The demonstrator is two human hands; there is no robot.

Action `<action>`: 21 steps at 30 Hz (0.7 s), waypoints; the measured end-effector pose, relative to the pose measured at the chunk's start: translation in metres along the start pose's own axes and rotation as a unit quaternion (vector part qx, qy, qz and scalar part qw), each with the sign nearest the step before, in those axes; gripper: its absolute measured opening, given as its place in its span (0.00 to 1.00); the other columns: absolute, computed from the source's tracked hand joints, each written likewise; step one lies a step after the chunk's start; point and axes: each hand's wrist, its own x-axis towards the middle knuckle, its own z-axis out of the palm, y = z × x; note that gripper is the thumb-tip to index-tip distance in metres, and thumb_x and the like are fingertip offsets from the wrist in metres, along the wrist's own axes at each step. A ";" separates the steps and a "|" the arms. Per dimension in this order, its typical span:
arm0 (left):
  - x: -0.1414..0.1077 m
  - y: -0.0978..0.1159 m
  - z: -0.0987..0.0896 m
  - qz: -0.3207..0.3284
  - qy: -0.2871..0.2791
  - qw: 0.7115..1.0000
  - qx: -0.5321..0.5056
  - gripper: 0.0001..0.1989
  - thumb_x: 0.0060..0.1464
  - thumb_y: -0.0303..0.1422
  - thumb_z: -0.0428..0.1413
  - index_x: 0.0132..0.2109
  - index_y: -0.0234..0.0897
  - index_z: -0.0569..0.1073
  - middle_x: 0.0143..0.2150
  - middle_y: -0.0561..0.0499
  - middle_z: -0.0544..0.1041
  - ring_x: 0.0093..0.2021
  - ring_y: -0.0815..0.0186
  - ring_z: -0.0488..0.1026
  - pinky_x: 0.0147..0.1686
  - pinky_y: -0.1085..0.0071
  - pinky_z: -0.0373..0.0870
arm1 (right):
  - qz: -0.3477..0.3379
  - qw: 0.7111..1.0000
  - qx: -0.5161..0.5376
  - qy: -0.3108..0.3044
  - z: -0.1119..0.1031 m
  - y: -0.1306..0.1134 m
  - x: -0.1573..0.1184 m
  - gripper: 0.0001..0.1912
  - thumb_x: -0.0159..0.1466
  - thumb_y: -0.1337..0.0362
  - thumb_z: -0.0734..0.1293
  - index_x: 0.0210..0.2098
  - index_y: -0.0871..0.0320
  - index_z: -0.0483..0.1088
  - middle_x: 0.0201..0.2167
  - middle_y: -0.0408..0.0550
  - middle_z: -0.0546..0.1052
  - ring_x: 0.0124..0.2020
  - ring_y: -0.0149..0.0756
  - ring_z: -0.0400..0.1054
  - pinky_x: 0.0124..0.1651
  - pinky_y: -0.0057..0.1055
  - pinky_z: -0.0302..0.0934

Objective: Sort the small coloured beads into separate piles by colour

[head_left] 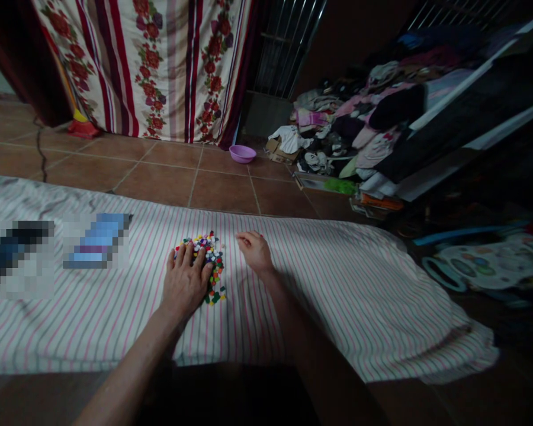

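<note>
A loose heap of small multicoloured pieces [215, 258] lies on a striped cloth [337, 284]; the pieces are too small to name. My left hand [187, 276] rests flat on the left part of the heap, fingers spread, and covers some of it. Just right of the heap, my right hand [254, 251] is held over the cloth, with fingers curled and the thumb and index finger pinched together. Whatever may be between those fingertips is too small to see. A few green and yellow pieces trail off toward me.
Two blurred-out flat objects, one a blue screen-like shape [98, 239], lie at left on the cloth. Beyond are tiled floor [160, 177], a purple basin [243, 154] and a floral curtain [169, 71]. A pile of clothes [337, 118] stands at back right.
</note>
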 end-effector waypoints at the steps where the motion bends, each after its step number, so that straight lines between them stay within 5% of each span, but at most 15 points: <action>1: 0.000 0.000 0.000 0.002 0.002 1.000 0.002 0.24 0.66 0.40 0.43 0.61 0.35 0.72 0.65 0.36 0.69 0.67 0.47 0.62 0.66 0.46 0.56 | -0.018 1.000 0.011 -0.023 0.005 -0.005 0.000 0.12 0.63 0.70 0.64 0.40 0.54 0.79 0.38 0.46 0.78 0.35 0.34 0.71 0.43 0.29 0.65; 10: -0.001 -0.001 -0.002 0.002 -0.008 1.000 -0.001 0.24 0.66 0.39 0.43 0.61 0.36 0.72 0.66 0.36 0.68 0.67 0.48 0.63 0.66 0.45 0.55 | -0.068 0.992 0.011 -0.102 0.022 -0.019 -0.005 0.07 0.63 0.70 0.67 0.37 0.54 0.77 0.37 0.46 0.76 0.39 0.34 0.71 0.46 0.29 0.65; 14: -0.001 0.000 -0.005 -0.001 0.001 1.000 -0.006 0.24 0.66 0.39 0.42 0.60 0.35 0.73 0.64 0.37 0.70 0.67 0.48 0.64 0.67 0.44 0.53 | -0.063 0.995 0.026 -0.077 0.012 -0.011 -0.008 0.06 0.62 0.69 0.65 0.33 0.55 0.74 0.33 0.43 0.75 0.35 0.33 0.70 0.42 0.27 0.64; 21: 0.000 0.004 -0.004 -0.003 0.002 1.000 0.004 0.25 0.66 0.40 0.41 0.58 0.35 0.74 0.63 0.37 0.72 0.66 0.46 0.65 0.67 0.42 0.52 | 0.040 0.999 0.021 0.021 -0.029 0.027 -0.010 0.07 0.59 0.67 0.63 0.33 0.55 0.74 0.30 0.45 0.77 0.30 0.32 0.70 0.38 0.27 0.64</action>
